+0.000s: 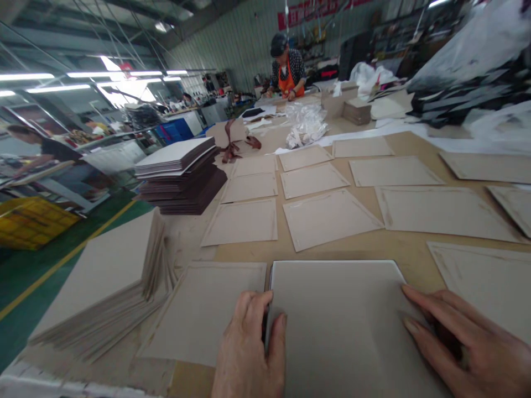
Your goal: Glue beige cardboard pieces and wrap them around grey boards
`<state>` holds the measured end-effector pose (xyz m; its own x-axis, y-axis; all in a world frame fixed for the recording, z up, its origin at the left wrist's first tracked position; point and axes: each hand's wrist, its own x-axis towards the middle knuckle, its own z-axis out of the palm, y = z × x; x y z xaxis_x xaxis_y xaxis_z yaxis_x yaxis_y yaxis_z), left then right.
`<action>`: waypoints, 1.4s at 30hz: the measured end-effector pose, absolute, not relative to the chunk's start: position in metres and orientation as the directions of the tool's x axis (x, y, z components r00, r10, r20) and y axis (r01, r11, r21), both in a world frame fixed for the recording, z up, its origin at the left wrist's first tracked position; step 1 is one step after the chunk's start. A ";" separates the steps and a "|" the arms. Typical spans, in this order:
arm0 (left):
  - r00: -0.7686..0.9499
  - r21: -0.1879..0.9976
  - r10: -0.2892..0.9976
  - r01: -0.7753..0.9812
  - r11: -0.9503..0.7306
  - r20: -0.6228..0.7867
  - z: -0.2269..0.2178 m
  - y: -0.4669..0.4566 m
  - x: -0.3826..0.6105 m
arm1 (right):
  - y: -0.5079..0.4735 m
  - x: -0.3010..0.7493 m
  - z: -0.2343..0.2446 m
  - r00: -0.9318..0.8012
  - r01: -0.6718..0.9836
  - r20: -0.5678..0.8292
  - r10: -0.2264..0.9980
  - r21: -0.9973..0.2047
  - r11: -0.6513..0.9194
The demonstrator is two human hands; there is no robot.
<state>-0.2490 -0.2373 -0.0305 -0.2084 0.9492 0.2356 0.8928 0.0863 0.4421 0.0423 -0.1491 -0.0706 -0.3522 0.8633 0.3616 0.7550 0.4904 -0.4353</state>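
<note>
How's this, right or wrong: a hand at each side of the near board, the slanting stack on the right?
One slip: the head view shows the slanting stack on the left. The left hand and right hand do flank the near board.

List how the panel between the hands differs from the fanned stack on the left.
Contact: the panel has the left hand and right hand at its sides; no hand touches the fanned stack.
Edges: the panel shows a thin white line along its far edge; the fanned stack shows many grey-brown layers.
Pose: the panel lies flat; the fanned stack's layers splay out.
Shared: both have plain greyish-beige tops.
</note>
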 end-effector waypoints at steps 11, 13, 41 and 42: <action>0.003 0.070 0.954 0.997 -0.025 0.299 -0.020 -0.228 -0.244 | -0.156 0.021 -0.034 -0.413 0.860 0.187 0.892 -0.242 0.449; 0.107 -0.006 0.963 0.994 -0.109 0.246 -0.016 -0.225 -0.241 | -0.157 0.019 -0.028 -0.424 0.876 0.145 0.894 -0.185 0.445; 0.174 0.018 0.976 0.984 -0.178 0.129 -0.010 -0.241 -0.208 | -0.082 0.025 -0.015 -0.412 0.699 0.149 0.899 -0.581 0.416; 0.167 0.028 0.976 0.985 -0.173 0.137 -0.011 -0.241 -0.208 | -0.081 0.026 -0.015 -0.389 0.677 0.165 0.906 -0.615 0.403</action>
<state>-0.2082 -0.2408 -0.0111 0.1674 0.9763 0.1370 0.9846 -0.1727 0.0276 0.0260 -0.0812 -0.0147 -0.3894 0.9061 0.1653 0.6773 0.4033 -0.6154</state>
